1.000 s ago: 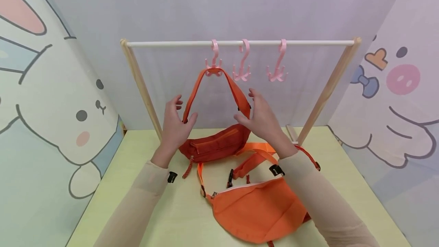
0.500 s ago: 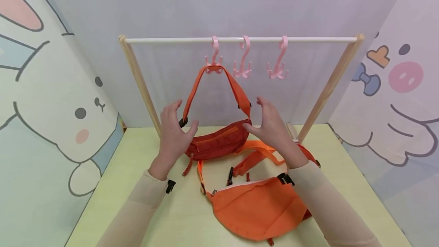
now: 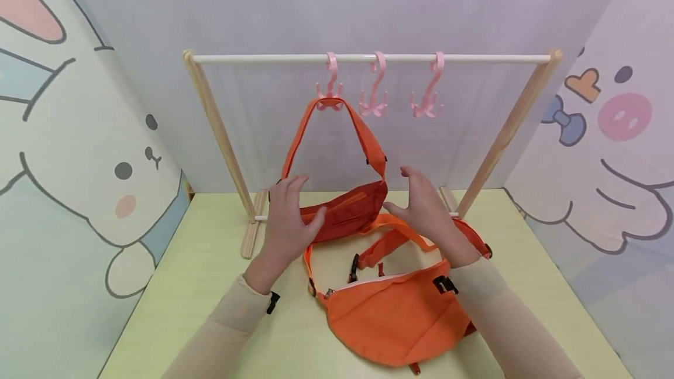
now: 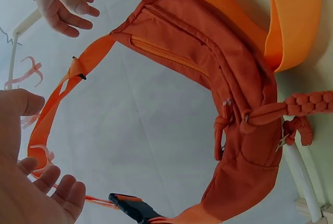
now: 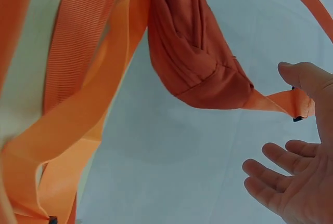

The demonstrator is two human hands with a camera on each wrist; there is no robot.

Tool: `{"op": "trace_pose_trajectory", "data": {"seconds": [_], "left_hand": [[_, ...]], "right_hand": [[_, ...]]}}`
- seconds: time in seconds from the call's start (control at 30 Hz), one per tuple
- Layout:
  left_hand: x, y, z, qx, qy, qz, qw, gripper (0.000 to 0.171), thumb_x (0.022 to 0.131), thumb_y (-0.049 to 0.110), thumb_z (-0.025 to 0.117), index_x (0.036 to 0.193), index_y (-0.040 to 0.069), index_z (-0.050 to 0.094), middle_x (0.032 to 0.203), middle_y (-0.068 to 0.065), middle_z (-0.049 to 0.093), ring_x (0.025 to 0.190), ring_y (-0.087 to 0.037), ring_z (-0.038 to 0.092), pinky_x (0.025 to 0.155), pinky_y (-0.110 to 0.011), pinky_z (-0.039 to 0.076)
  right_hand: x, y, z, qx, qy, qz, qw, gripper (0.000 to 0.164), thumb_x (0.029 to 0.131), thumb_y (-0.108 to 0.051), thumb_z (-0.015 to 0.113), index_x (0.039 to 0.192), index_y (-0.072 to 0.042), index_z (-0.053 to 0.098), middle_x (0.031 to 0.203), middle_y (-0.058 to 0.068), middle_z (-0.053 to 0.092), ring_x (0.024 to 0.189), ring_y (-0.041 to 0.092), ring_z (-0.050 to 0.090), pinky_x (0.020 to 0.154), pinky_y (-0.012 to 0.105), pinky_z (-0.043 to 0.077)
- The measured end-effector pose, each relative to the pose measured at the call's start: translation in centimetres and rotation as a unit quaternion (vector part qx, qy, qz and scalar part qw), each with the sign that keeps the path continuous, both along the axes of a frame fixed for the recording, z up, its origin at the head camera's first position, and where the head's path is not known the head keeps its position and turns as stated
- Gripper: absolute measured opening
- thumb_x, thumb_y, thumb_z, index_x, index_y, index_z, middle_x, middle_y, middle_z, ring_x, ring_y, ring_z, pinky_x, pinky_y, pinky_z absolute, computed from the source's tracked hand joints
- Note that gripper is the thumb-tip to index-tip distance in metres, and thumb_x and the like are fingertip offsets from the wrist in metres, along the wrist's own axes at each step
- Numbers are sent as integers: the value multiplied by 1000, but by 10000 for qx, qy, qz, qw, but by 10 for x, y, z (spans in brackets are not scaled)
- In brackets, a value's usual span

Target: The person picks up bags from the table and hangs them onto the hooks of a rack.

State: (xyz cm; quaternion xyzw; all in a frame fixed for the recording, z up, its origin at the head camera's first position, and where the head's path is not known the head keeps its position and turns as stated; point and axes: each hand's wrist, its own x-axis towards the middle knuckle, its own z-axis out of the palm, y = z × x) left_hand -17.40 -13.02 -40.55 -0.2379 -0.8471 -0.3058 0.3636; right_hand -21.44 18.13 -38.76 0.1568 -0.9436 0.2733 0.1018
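Note:
A rust-red waist bag [image 3: 347,209] hangs by its orange strap [image 3: 371,145] from the leftmost pink hook [image 3: 331,83]. My left hand [image 3: 288,218], fingers loosely bent and holding nothing, overlaps the bag's left end in the head view. In the left wrist view the black buckle [image 4: 134,207] and a braided zip pull [image 4: 312,103] show on this bag. To the right of the bag, my right hand [image 3: 427,206] is spread with nothing in it. The right wrist view has the bag's narrow end [image 5: 223,86] just beyond that thumb.
A bright orange waist bag [image 3: 392,320] lies on the table [image 3: 174,309], loose straps behind it. Part of another red bag [image 3: 471,237] shows beside my right forearm. Two more pink hooks [image 3: 374,86] hang on the white rail [image 3: 253,59] between wooden legs [image 3: 221,136].
My left hand has moved right and down, across the hanging bag's left end. My right hand has drawn away to the right and lower. The bag stays hanging on its hook.

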Motion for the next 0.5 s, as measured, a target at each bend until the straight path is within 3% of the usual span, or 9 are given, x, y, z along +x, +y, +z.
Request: {"op": "trace_pose_trajectory", "data": {"seconds": [0.3, 0.5], "left_hand": [[-2, 22, -25, -532, -566, -200, 9968, 71, 90, 21, 86, 146, -3, 49, 140, -18, 52, 123, -37, 50, 103, -50, 48], [-2, 35, -37, -954, -1261, -346, 9868, 60, 93, 25, 85, 140, 2, 57, 130, -13, 59, 114, -29, 55, 97, -43, 53]], "right_hand": [[-4, 6, -20, 207, -544, -82, 9983, 92, 92, -30, 85, 161, -1, 33, 155, 23, 46, 137, 43, 50, 110, 59, 46], [-12, 9, -37, 480, -982, -33, 9940, 85, 93, -27, 84, 157, 3, 38, 153, 25, 49, 133, 45, 52, 108, 60, 48]]}}
